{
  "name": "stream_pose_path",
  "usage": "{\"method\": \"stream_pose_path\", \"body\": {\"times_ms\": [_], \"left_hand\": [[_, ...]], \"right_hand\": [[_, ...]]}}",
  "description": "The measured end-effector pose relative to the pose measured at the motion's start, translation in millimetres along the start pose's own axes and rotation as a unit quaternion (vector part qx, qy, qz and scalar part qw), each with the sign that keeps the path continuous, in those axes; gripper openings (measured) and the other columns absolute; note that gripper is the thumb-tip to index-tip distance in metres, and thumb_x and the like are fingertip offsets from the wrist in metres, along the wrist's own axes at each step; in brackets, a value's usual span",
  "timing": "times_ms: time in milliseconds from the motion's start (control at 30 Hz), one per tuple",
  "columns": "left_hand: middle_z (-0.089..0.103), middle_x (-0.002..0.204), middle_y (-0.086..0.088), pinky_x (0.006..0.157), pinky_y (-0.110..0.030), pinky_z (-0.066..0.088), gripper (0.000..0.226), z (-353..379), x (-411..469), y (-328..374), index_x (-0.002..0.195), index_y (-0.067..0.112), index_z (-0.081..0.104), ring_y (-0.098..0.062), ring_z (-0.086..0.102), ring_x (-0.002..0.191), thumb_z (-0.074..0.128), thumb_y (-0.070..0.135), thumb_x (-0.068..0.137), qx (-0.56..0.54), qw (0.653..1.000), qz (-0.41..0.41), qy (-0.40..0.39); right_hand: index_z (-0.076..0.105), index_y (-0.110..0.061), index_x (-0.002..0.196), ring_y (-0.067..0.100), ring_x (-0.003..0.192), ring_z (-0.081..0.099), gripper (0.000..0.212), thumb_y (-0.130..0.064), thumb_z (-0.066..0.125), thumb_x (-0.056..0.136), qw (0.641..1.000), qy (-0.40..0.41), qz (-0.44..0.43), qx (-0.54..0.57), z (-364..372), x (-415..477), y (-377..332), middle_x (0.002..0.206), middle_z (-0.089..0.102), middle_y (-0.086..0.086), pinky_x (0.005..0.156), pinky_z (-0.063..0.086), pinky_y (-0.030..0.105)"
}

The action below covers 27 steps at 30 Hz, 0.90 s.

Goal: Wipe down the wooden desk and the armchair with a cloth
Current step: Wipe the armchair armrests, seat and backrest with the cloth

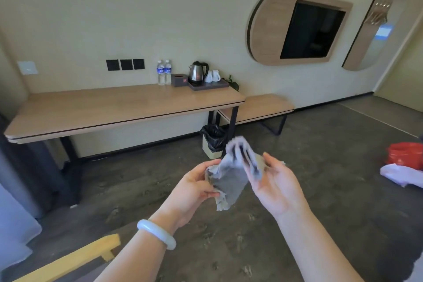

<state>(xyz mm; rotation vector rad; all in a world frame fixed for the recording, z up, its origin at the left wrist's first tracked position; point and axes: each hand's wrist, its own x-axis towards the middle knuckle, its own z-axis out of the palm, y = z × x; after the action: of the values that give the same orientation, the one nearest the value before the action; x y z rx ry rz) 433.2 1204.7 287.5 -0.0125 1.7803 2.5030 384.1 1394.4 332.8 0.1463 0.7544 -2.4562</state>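
The wooden worktop (91,107) stands well ahead of you. Your left hand (194,186) pinches the grey cloth (231,178) at its lower edge while your right hand (277,181), grip spread, lies under its blurred top, likely to shake it open.

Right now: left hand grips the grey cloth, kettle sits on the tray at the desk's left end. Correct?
No. Head view: the kettle sits on the tray at the right end of the desk, not the left. The left hand does grip the grey cloth.
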Motion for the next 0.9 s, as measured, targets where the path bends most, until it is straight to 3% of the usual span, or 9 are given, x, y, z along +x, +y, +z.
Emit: {"method": "stream_pose_path", "body": {"times_ms": [67,167,300,400,500,633,733,833,900], "left_hand": [[0.065,0.107,-0.014,0.080,-0.036,0.050,0.045,1,34,-4,0.123,0.006,0.060,-0.026,0.061,0.093,0.061,-0.003,0.079,0.010,1.000,-0.009,0.004],[0.065,0.099,-0.015,0.079,-0.038,0.045,0.028,-1,99,-14,0.115,-0.002,0.062,-0.025,0.057,0.088,0.065,0.012,0.091,0.017,0.997,-0.036,0.073],[0.057,0.090,-0.016,0.073,-0.033,0.044,0.029,-9,186,-22,0.106,-0.006,0.063,-0.024,0.054,0.079,0.057,0.020,0.096,-0.014,0.987,-0.086,0.134],[0.060,0.089,-0.020,0.065,-0.029,0.048,0.034,-19,231,-22,0.104,-0.007,0.063,-0.029,0.056,0.076,0.056,0.024,0.096,0.002,0.987,-0.090,0.133],[0.057,0.085,-0.020,0.062,-0.031,0.038,0.036,-38,252,-16,0.103,-0.006,0.061,-0.028,0.047,0.070,0.055,0.028,0.097,0.044,0.981,-0.086,0.166],[0.069,0.090,-0.012,0.060,-0.030,0.047,0.019,-85,253,1,0.094,0.012,0.073,-0.025,0.062,0.076,0.055,0.017,0.097,0.028,0.968,-0.081,0.236],[0.073,0.096,-0.014,0.067,-0.032,0.055,0.016,-130,249,16,0.096,0.008,0.073,-0.027,0.070,0.085,0.058,0.011,0.095,0.001,0.952,-0.058,0.300],[0.072,0.087,-0.015,0.056,-0.029,0.052,0.017,-179,246,30,0.096,0.004,0.071,-0.025,0.069,0.074,0.060,0.016,0.095,-0.005,0.923,-0.036,0.383],[0.073,0.087,-0.015,0.058,-0.032,0.054,0.021,-215,248,39,0.095,0.006,0.072,-0.029,0.071,0.075,0.063,0.024,0.094,-0.008,0.898,-0.034,0.439]], "right_hand": [[0.049,0.004,0.131,0.041,0.121,0.057,0.037,-0.013,0.046,0.098,0.999,-0.037,-0.014,0.029,-1,40,-15,0.130,0.057,0.028,0.107,0.041,0.051],[0.052,-0.006,0.130,0.033,0.119,0.061,0.038,-0.003,0.051,0.093,0.990,-0.030,-0.036,-0.136,-26,97,-39,0.128,0.063,0.018,0.098,0.049,0.045],[0.065,-0.005,0.113,0.023,0.100,0.070,0.025,0.003,0.049,0.095,0.916,0.139,-0.054,-0.374,-74,165,-71,0.109,0.071,0.012,0.078,0.056,0.031],[0.065,-0.006,0.107,0.025,0.093,0.069,0.019,-0.019,0.055,0.098,0.870,0.190,0.060,-0.451,-95,218,-84,0.100,0.071,0.011,0.084,0.056,0.038],[0.064,-0.015,0.111,0.028,0.101,0.068,0.030,-0.038,0.048,0.100,0.904,0.118,0.179,-0.370,-88,270,-83,0.109,0.071,0.009,0.090,0.053,0.046],[0.067,-0.018,0.119,0.026,0.109,0.067,0.041,-0.046,0.045,0.100,0.944,0.020,0.185,-0.274,-60,338,-64,0.118,0.070,0.009,0.088,0.052,0.045],[0.068,-0.010,0.120,0.024,0.111,0.066,0.042,-0.040,0.046,0.099,0.941,-0.037,0.191,-0.277,-26,386,-38,0.121,0.068,0.012,0.092,0.048,0.042],[0.070,-0.011,0.117,0.025,0.112,0.066,0.035,-0.031,0.047,0.101,0.926,-0.093,0.212,-0.299,9,429,1,0.121,0.068,0.013,0.094,0.049,0.042],[0.072,-0.012,0.113,0.023,0.108,0.067,0.029,-0.025,0.049,0.101,0.910,-0.130,0.216,-0.329,35,458,30,0.117,0.069,0.012,0.086,0.053,0.037]]}}
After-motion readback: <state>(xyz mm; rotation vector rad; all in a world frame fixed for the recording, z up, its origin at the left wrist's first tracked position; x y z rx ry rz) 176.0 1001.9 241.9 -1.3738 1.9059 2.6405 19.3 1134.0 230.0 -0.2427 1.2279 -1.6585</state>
